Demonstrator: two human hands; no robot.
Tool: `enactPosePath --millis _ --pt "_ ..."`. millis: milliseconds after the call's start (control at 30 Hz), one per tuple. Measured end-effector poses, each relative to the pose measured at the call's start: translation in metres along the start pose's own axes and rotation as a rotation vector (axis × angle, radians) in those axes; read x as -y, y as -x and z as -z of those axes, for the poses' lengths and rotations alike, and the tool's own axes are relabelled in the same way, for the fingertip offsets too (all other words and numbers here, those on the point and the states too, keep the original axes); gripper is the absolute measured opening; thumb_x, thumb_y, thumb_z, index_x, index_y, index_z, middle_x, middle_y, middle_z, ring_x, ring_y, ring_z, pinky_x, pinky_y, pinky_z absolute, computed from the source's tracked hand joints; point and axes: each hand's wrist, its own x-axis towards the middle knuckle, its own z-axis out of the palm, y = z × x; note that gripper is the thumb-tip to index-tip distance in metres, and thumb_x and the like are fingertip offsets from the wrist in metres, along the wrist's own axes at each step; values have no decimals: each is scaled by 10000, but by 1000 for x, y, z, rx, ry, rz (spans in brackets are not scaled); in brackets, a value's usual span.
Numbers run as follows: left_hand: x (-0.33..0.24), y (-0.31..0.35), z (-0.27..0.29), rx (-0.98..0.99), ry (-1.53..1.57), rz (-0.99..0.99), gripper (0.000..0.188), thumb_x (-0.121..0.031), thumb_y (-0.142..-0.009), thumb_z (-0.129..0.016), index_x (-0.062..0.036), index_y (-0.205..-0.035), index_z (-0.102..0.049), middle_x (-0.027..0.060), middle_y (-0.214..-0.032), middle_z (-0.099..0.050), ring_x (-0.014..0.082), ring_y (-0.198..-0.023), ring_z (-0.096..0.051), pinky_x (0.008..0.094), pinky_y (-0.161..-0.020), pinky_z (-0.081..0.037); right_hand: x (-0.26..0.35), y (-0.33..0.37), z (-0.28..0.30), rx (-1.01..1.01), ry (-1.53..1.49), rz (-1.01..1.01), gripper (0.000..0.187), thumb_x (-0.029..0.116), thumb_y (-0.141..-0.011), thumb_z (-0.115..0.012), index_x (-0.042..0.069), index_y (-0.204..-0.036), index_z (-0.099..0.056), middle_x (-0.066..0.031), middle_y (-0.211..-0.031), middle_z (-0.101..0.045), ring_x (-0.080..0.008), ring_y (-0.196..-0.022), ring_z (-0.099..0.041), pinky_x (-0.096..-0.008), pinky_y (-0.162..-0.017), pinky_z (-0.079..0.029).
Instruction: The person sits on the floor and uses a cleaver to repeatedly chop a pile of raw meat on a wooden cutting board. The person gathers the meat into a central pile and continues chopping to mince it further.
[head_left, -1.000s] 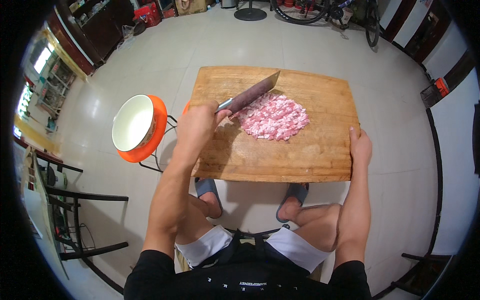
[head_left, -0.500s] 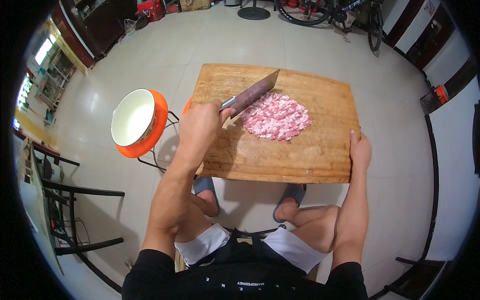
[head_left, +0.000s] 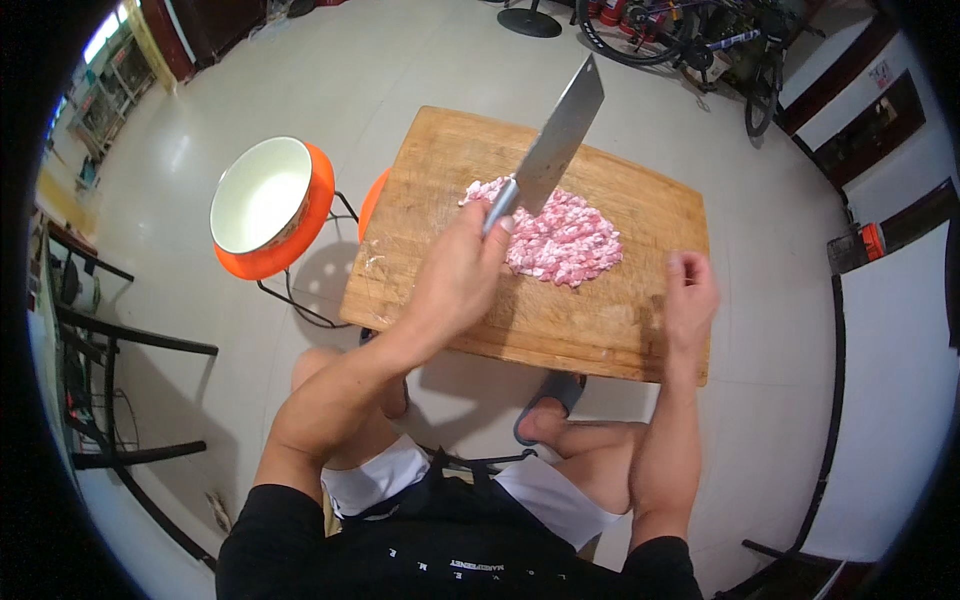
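Note:
My left hand (head_left: 465, 265) is wrapped around the metal handle of a cleaver (head_left: 565, 130). Its broad blade points up and away to the right, above the minced meat (head_left: 575, 245). The pink and white meat lies in a flat heap on a wooden cutting board (head_left: 570, 335), and the blade and handle hide part of it. Over the board's right side is my right hand (head_left: 692, 300), its fingers curled in with nothing showing in them.
A white enamel bowl (head_left: 262, 195) sits on an orange stool (head_left: 322, 180) left of the board. Part of another orange seat (head_left: 372, 205) shows under the board's left edge. A black-framed chair (head_left: 140, 335) is at far left, a bicycle (head_left: 640, 35) at the back.
The cleaver has moved right and its blade now points more steeply away. My right hand has let go of the board's right edge and come inward over the board. The view has turned slightly.

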Motion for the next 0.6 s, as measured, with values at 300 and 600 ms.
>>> enactPosePath --millis 300,600 --pt "7 42 -55 94 219 -71 429 -156 -1082 -590 17 -1432 -414 249 -1124 -697 411 -1070 -720 493 -891 -558 124 77 -70 470 -712 -47 369 224 -1056 -738 -35 -1305 -656 -67 -1173 -698 -144 -1067 -658 -301 -937 -549" --pt "2 54 -55 106 1 -397 624 -176 -977 -678 74 -1491 -427 310 -1306 -621 487 -1182 -637 527 -981 -530 112 63 -67 435 -587 -260 270 287 -1122 -599 31 -1107 -685 -3 -953 -664 -83 -848 -568 -293 -753 -499"
